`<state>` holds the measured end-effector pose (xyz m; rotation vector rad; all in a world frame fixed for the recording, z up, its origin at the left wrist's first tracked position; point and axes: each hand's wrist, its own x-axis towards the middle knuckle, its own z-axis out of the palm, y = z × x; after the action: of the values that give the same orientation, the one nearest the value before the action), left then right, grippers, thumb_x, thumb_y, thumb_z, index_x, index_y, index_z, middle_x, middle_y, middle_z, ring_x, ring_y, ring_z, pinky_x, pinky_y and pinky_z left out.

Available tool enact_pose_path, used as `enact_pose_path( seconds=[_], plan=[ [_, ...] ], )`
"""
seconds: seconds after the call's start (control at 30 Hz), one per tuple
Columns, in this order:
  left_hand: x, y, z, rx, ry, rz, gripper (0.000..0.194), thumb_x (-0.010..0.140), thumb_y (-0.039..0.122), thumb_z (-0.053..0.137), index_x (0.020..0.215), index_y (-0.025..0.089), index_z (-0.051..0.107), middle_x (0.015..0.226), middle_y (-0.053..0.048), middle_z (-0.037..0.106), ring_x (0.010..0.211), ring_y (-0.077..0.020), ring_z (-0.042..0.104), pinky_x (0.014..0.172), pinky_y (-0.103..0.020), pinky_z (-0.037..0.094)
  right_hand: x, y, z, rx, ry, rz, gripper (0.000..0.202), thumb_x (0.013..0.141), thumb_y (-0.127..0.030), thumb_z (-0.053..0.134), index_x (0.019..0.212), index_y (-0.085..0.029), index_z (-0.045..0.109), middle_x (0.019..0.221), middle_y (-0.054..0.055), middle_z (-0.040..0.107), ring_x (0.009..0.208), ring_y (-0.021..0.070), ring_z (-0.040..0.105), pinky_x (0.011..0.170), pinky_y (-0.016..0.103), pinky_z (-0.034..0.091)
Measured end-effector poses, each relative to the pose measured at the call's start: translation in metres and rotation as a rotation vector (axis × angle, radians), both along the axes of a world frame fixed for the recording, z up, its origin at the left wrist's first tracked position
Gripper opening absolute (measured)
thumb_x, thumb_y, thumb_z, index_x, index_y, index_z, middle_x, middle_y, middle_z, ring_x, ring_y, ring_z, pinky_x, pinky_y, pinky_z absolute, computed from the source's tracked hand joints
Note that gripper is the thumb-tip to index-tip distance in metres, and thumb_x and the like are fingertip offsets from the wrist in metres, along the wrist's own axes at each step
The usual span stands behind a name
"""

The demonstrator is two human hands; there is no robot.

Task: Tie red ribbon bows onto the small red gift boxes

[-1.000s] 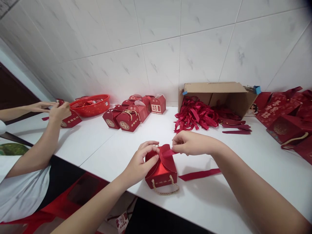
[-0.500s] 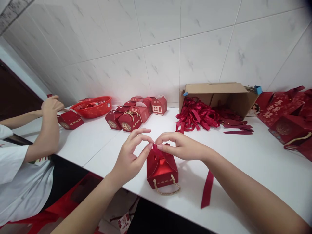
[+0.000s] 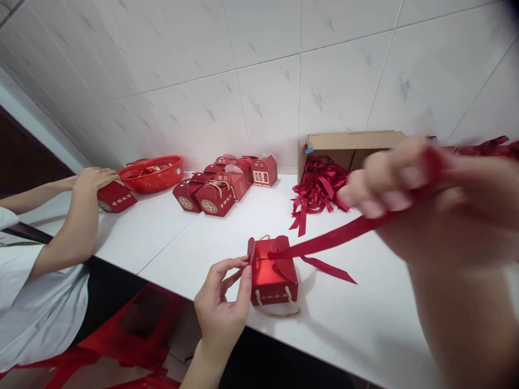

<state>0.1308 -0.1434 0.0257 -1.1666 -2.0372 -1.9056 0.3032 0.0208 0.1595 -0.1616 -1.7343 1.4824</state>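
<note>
A shiny red gift box with a rope handle stands on the white table in front of me. My left hand pinches the raised left flap of the box between thumb and fingers. From a flap on its right side a dark red ribbon stretches up to the right, its loose tail lying behind. The ribbon's far end is gripped in my right hand, which is raised close to the camera and blurred, with the ribbon passing over its fingers.
Several finished-looking red boxes stand near the tiled wall. A cardboard box holding a heap of red ribbons lies behind my right hand. On the left are a red plastic basket and a co-worker's hands on another red box.
My right hand has left the box top and moved up and right, drawing the ribbon out long. My left hand has dropped to the left flap. The box top has opened.
</note>
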Motion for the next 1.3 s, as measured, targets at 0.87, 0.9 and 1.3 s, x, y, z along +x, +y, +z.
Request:
enact_pose_path(
  seconds=[0.87, 0.9, 1.3],
  plan=[
    [-0.010, 0.006, 0.013, -0.111, -0.316, -0.183, 0.024, 0.089, 0.042, 0.045, 0.089, 0.020, 0.055, 0.096, -0.005, 0.054, 0.092, -0.0181, 0.055, 0.071, -0.028, 0.053, -0.080, -0.019, -0.067, 0.510, -0.688, 0.269, 0.021, 0.089, -0.020, 0.041, 0.078, -0.017, 0.059, 0.128, 0.011, 0.051, 0.128, 0.0265, 0.038, 0.103, 0.047, 0.030],
    [-0.014, 0.008, 0.017, -0.154, -0.322, -0.227, 0.025, 0.089, 0.042, 0.045, 0.086, 0.019, 0.055, 0.093, -0.004, 0.054, 0.091, -0.0178, 0.055, 0.072, -0.027, 0.051, -0.080, -0.020, -0.068, 0.519, -0.690, 0.261, 0.021, 0.090, -0.020, 0.041, 0.079, -0.017, 0.059, 0.128, 0.011, 0.051, 0.127, 0.0263, 0.039, 0.103, 0.047, 0.030],
    [-0.074, -0.024, 0.009, -0.498, -0.137, -0.219, 0.020, 0.077, 0.039, 0.057, 0.073, 0.019, 0.056, 0.091, -0.005, 0.060, 0.093, -0.0217, 0.057, 0.083, -0.031, 0.043, -0.051, 0.011, -0.059, 0.603, -0.683, -0.077, 0.027, 0.092, -0.035, 0.045, 0.096, -0.020, 0.066, 0.121, 0.009, 0.058, 0.116, 0.0248, 0.051, 0.096, 0.040, 0.039]
  ],
)
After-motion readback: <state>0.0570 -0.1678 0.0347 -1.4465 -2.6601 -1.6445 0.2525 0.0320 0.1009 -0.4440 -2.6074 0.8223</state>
